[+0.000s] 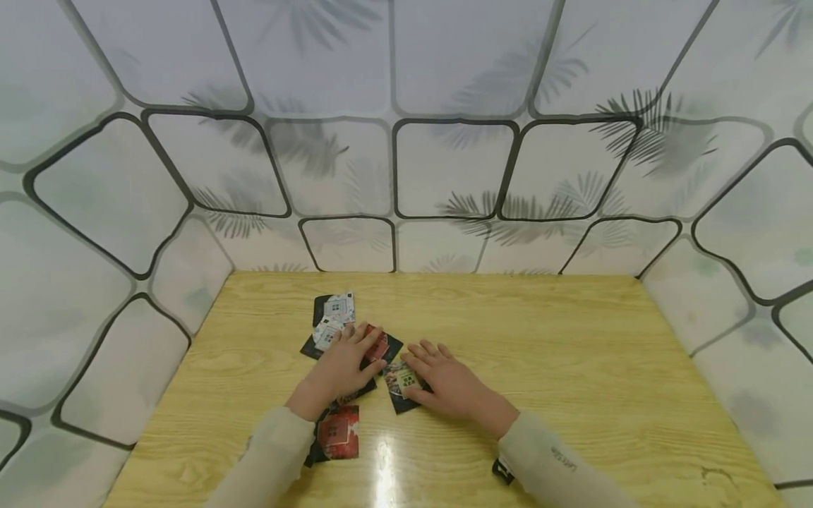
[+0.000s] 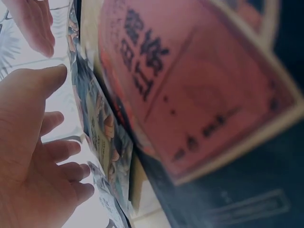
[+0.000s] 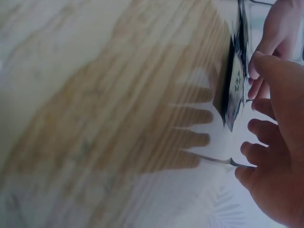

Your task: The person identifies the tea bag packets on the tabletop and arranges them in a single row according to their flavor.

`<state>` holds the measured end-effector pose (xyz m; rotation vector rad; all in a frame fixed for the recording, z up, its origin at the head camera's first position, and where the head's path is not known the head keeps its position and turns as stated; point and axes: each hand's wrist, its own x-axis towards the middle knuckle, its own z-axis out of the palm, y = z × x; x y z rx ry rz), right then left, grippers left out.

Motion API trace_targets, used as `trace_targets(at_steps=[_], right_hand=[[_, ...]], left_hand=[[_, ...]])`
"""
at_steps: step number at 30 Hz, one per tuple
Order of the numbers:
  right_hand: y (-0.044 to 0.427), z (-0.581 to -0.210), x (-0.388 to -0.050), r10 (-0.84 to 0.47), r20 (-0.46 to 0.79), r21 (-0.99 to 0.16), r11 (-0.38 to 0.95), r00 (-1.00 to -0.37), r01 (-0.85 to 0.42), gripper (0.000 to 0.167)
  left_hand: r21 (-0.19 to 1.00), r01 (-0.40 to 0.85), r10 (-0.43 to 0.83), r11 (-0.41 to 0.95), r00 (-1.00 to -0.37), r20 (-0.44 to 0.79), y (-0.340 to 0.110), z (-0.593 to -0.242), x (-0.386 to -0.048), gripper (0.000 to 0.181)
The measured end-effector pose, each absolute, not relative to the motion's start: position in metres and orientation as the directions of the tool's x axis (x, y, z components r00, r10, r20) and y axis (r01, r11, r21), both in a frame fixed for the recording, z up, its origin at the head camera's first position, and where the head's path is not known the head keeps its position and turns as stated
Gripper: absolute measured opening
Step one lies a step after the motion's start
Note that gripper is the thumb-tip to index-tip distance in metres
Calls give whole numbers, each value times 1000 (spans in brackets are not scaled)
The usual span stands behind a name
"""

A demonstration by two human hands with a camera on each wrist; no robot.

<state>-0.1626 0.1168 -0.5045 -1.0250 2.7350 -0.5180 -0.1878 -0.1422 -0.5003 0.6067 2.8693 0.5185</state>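
At lower centre of the head view, flat packets (image 1: 396, 386) are partly hidden by the left hand (image 1: 339, 368) and right hand (image 1: 449, 381); both are loosely extended, nothing is gripped.

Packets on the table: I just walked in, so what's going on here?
A person's left hand is over a white-printed packet and a red-printed packet; their right hand is over a packet with a yellow-green label. Another red packet lies nearer the person on the wooden table. Neither hand appears to grip anything, though touch is unclear.

farther red-and-black packet (image 1: 384, 346) partly hidden by the left hand (image 1: 343, 363)
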Motion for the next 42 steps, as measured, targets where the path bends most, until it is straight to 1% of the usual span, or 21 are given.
trace_targets(at_steps=[6,10,17,26,33,42], right_hand=[[112,-509,-160,-690,-65,-365,689,-721,-626,67],[110,-511,-159,-693,-84,-345,695,-717,-631,66],[109,-511,-160,-676,-89,-342,710,-731,-615,66],[111,-513,-160,-657,-96,-349,726,-748,-593,66],[114,-512,-164,-622,-67,-365,743,-780,-562,65],[118,-513,-174,-584,-77,-374,768,-808,-519,66]], left_hand=[[341,364,426,867,-896,-124,-143,-504,-187,71],[323,368,427,872,-894,-132,-143,-506,-187,69],[345,366,431,864,-893,-131,-144,-505,-185,63],[348,372,437,861,-890,-130,-145,-505,-185,59],[352,368,435,861,-890,-133,-146,-506,-186,60],[366,370,437,854,-892,-119,-146,-508,-187,60]])
